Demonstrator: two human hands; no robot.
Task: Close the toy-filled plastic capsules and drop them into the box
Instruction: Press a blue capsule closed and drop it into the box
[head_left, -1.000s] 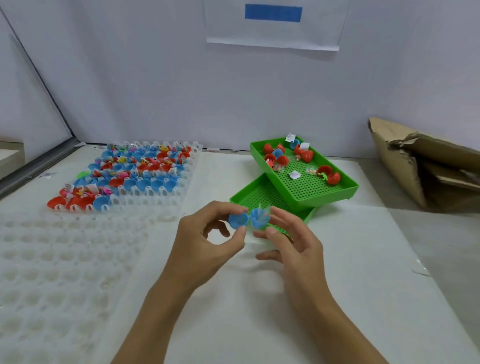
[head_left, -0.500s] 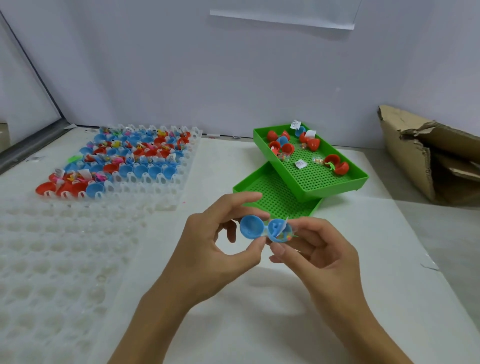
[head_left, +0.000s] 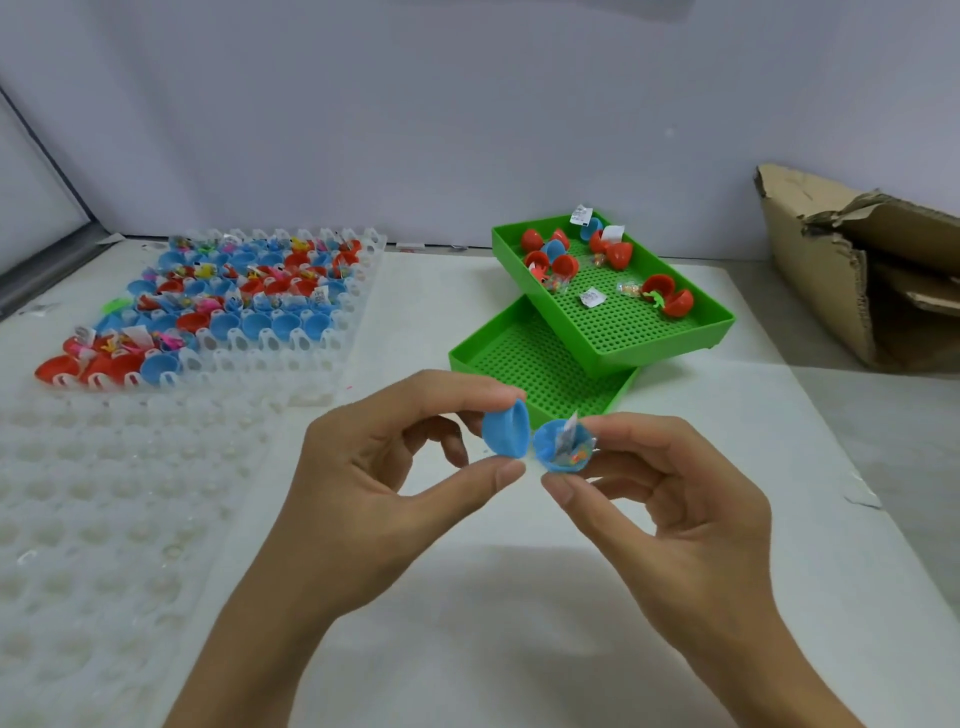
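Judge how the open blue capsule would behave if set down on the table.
The blue capsule has rounded halves, so it would probably rock or roll. Fingertips alone hold it, so it seems light. Its paper slip pokes out and might spill.

No lettering I can read anywhere on my bench.

The small white slips (head_left: 591, 297) lying in the upper green tray (head_left: 675, 332) carry dark printed marks, possibly codes or fine text, but they are too small and blurred to make out, and the slip (head_left: 567, 434) poking from the blue capsule (head_left: 563, 449) between my fingers is just as illegible.
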